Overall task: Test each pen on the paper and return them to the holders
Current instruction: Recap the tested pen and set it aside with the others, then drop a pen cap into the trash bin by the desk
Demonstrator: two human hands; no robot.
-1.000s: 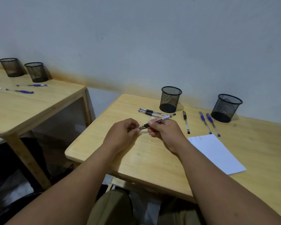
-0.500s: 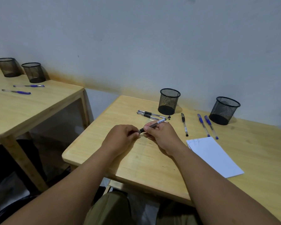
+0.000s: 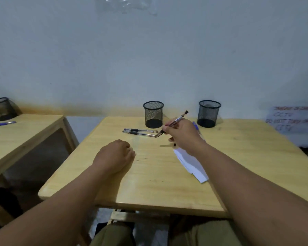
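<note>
so the thing that matters here: the right hand (image 3: 182, 134) is pinching a black pen (image 3: 172, 123) in a writing grip, fingers curled round the barrel. the pen's long axis runs on a slant, tip low and pointing away from the paper, back end up toward the gap between the 2 holders. the paper (image 3: 190, 164) lies just under and on the near side of that hand, partly hidden by the wrist, so my guess is the next move is a short drop of the tip toward the person and onto the sheet. the right hand is by far the nearer one to the paper.

the left hand (image 3: 115, 156) rests on the table (image 3: 149, 183) well to the left of the paper, fingers curled in. can't tell if it's got the cap in there or nothing.

counts: 2 mesh holders on this table, the left holder (image 3: 153, 114) and the right holder (image 3: 209, 113), both looking empty. 2 black pens (image 3: 140, 132) lying side by side just left of the paper's far end, roughly crosswise. 1 blue pen (image 3: 195, 125) peeking out behind the right hand; could be more hidden there.
</note>
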